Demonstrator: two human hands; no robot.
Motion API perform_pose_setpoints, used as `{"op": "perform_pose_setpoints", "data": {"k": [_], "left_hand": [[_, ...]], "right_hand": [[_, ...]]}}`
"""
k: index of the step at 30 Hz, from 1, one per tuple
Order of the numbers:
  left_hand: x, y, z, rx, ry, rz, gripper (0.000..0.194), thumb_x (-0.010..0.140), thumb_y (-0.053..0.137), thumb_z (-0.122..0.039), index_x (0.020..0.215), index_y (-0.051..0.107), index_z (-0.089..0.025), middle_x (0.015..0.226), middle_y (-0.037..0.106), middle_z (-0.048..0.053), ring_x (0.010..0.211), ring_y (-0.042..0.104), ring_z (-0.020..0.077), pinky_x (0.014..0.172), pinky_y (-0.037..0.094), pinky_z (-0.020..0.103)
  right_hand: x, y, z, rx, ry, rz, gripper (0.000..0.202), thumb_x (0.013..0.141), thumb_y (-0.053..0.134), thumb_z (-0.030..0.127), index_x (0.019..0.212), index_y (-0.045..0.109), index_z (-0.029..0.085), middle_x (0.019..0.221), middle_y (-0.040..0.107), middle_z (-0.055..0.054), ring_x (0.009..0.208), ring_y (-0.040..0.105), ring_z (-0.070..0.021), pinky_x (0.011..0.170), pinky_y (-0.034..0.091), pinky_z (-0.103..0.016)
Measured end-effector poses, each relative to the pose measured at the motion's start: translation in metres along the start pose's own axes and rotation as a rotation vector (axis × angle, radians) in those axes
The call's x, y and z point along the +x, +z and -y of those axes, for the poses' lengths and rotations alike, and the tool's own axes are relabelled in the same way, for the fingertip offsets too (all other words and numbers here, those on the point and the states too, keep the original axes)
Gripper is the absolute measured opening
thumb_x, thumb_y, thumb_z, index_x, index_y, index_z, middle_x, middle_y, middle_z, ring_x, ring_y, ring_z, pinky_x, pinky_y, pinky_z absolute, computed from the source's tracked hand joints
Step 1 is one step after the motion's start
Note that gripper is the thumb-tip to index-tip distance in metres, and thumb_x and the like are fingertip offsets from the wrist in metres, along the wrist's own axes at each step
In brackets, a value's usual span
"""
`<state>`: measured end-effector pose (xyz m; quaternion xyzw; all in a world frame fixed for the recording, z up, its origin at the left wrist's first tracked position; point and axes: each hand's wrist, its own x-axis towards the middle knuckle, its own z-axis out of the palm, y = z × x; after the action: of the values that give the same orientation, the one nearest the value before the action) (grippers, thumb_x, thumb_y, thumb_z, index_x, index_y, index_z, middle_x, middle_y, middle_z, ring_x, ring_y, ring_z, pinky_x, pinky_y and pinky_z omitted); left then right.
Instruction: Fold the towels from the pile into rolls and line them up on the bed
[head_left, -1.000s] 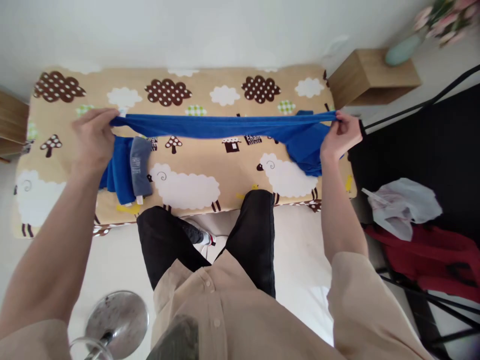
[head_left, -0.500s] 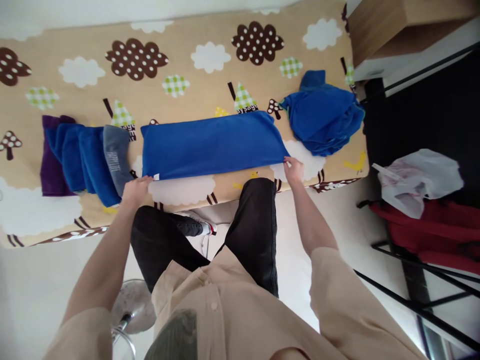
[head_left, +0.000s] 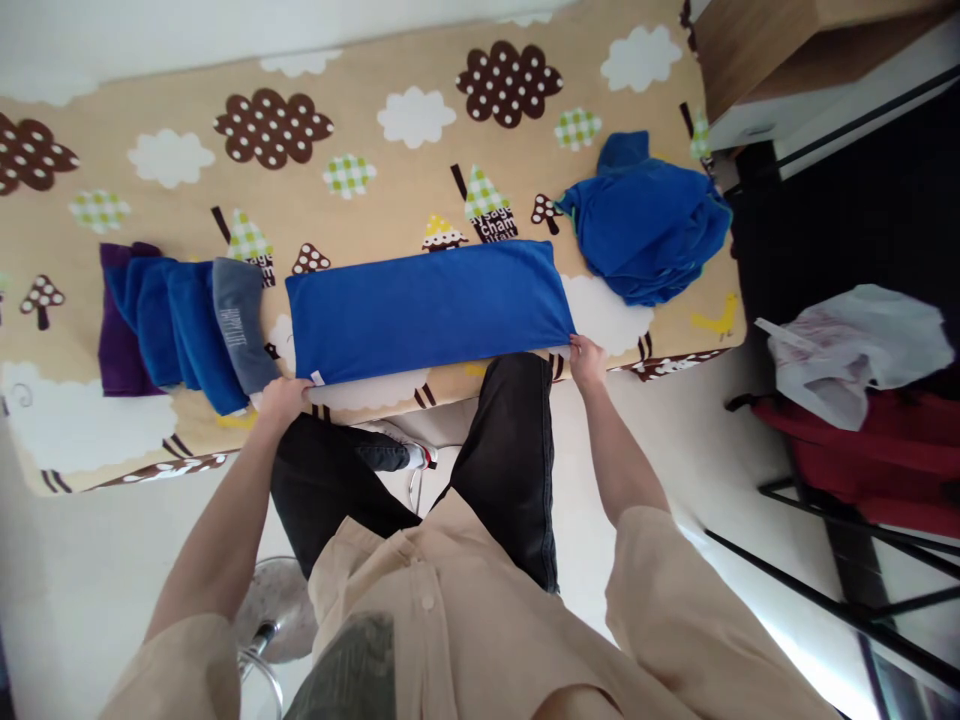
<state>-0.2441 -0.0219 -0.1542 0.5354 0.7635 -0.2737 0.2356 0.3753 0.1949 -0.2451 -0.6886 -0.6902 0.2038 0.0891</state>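
Observation:
A blue towel (head_left: 431,310), folded into a long strip, lies flat along the front of the table. My left hand (head_left: 283,402) pinches its near left corner, beside a small white tag. At the near right corner, the fingers of my right hand (head_left: 587,360) are closed on the same towel. To the left lies an overlapping row of folded cloths: a purple one (head_left: 118,345), several blue ones (head_left: 196,330) and a grey one with white lettering (head_left: 241,325). A crumpled heap of blue cloth (head_left: 645,235) rests to the right.
The patterned tablecloth (head_left: 420,190) covers the table, whose front edge runs just before my legs. A round stool (head_left: 277,610) stands at lower left. At right are a white plastic bag (head_left: 870,350), a red bag (head_left: 892,450) and black metal bars. A wooden box (head_left: 772,50) is at upper right.
Both hands have drawn the blue towel slightly toward me, and its far edge now lies straighter, with the far right corner squared. The view has shifted a little.

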Motion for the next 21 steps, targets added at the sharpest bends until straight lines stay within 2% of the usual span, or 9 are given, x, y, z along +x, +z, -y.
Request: {"op": "perform_pose_setpoints", "data": {"k": [5,9,12,16,18,21], "left_hand": [[-0.016,0.005,-0.027,0.11,0.059,0.125,0.049,0.097,0.039,-0.015,0.131,0.075,-0.012,0.125,0.072,0.025,0.118,0.069,0.0388,0.098,0.054,0.044],[-0.021,0.005,-0.049,0.123,0.04,0.124,0.049,0.094,0.039,-0.009,0.129,0.073,-0.007,0.124,0.071,0.027,0.118,0.069,0.0384,0.095,0.055,0.043],[-0.017,0.003,-0.07,0.11,0.033,0.126,0.044,0.094,0.044,-0.013,0.123,0.076,-0.008,0.123,0.071,0.028,0.115,0.07,0.0387,0.093,0.056,0.044],[-0.002,0.006,-0.109,-0.003,0.088,0.14,0.051,0.103,0.037,-0.038,0.124,0.076,-0.013,0.123,0.072,0.026,0.116,0.069,0.0412,0.094,0.054,0.049],[0.007,0.012,-0.128,-0.097,0.108,0.167,0.057,0.104,0.035,-0.047,0.126,0.076,-0.013,0.124,0.072,0.026,0.116,0.069,0.0416,0.095,0.054,0.048],[0.018,0.024,-0.144,-0.169,0.077,0.165,0.059,0.103,0.034,-0.047,0.125,0.075,-0.011,0.124,0.072,0.027,0.114,0.07,0.0397,0.094,0.055,0.044]], "right_hand": [[-0.018,-0.001,0.01,-0.087,0.112,0.011,0.045,0.094,0.05,0.015,0.133,0.072,0.016,0.132,0.074,-0.015,0.121,0.072,-0.0299,0.11,0.054,-0.044],[-0.027,-0.004,0.024,-0.163,0.213,0.003,0.045,0.096,0.051,0.017,0.137,0.071,0.019,0.141,0.07,-0.015,0.125,0.07,-0.0291,0.107,0.054,-0.04],[-0.023,-0.01,0.035,-0.206,0.268,0.049,0.046,0.094,0.049,0.013,0.132,0.074,0.021,0.133,0.073,-0.015,0.122,0.071,-0.0283,0.104,0.054,-0.038],[0.013,-0.026,0.049,-0.273,0.353,0.086,0.036,0.092,0.053,0.015,0.117,0.08,0.015,0.118,0.075,-0.023,0.119,0.07,-0.035,0.104,0.054,-0.046],[0.043,-0.032,0.056,-0.239,0.298,0.083,0.037,0.092,0.052,0.014,0.118,0.078,0.013,0.118,0.074,-0.025,0.124,0.068,-0.0367,0.107,0.053,-0.049],[0.099,-0.032,0.065,-0.088,0.125,0.079,0.044,0.093,0.046,0.012,0.13,0.07,0.013,0.126,0.074,-0.02,0.127,0.066,-0.0331,0.114,0.05,-0.049]]}}
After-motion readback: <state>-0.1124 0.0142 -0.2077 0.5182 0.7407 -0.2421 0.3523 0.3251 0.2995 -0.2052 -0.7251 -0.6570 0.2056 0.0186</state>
